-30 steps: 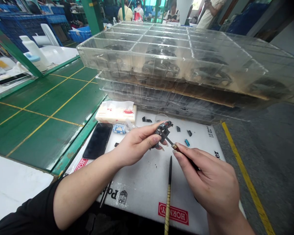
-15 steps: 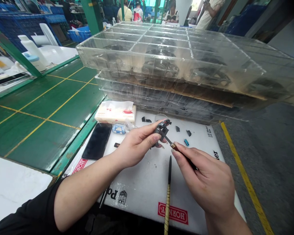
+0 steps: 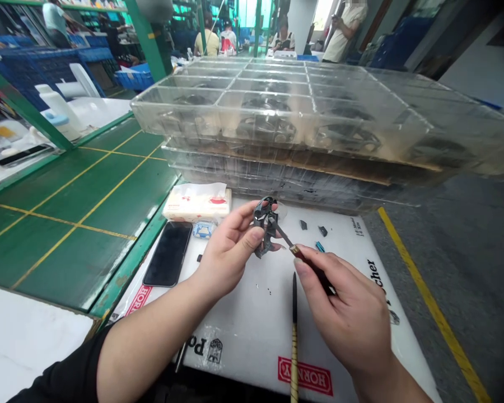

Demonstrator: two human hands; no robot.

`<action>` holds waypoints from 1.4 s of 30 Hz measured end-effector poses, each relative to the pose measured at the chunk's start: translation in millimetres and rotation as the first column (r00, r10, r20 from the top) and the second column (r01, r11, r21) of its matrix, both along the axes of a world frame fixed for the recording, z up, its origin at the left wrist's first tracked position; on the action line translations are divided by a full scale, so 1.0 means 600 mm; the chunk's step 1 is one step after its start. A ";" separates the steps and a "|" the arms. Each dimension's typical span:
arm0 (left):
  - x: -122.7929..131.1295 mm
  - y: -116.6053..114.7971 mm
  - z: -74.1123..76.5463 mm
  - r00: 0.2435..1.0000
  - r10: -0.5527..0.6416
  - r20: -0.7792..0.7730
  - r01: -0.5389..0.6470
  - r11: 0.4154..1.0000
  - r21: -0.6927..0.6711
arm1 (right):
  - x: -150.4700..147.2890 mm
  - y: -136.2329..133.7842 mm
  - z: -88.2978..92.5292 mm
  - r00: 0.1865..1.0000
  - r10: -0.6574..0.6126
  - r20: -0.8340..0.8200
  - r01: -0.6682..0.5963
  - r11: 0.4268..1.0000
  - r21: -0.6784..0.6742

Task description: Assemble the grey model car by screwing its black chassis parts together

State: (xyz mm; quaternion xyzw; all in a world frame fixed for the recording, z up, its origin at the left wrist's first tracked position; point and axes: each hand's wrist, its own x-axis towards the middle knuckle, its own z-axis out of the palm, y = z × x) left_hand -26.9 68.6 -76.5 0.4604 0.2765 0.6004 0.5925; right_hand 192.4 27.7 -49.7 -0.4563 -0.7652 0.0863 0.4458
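Note:
My left hand point(image 3: 231, 254) is closed around a small dark grey model car body point(image 3: 260, 244), tilted up above the work surface. In my right hand point(image 3: 346, 305) is a flat-bladed tool point(image 3: 283, 232) with a reddish-brown handle and a brass collar. Its blade reaches into the side of the car body; the exact spot of its tip is hard to make out. Below my hands lies a thin stick point(image 3: 294, 336) with a black end and a yellow wrapped handle. Small dark parts point(image 3: 322, 230) and a blue piece point(image 3: 320, 247) lie to the right.
A white printed board point(image 3: 243, 319) forms the work surface. On its left are a phone point(image 3: 168, 254), a tissue pack point(image 3: 197, 202) and a blue-and-white packet point(image 3: 204, 228). Stacked clear trays point(image 3: 185, 115) with dark model cars stand behind. A green table point(image 3: 67, 207) adjoins on the left; people are beyond.
The car body has turned more upright in my left hand and shifted slightly left. My right hand still holds the tool against it. The whole view has tilted up a little.

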 end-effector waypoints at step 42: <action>-0.020 -0.002 -0.009 0.982 0.122 -0.144 -0.091 0.973 0.210 | -0.017 -0.016 -0.013 0.990 0.068 -0.127 -0.064 0.997 0.040</action>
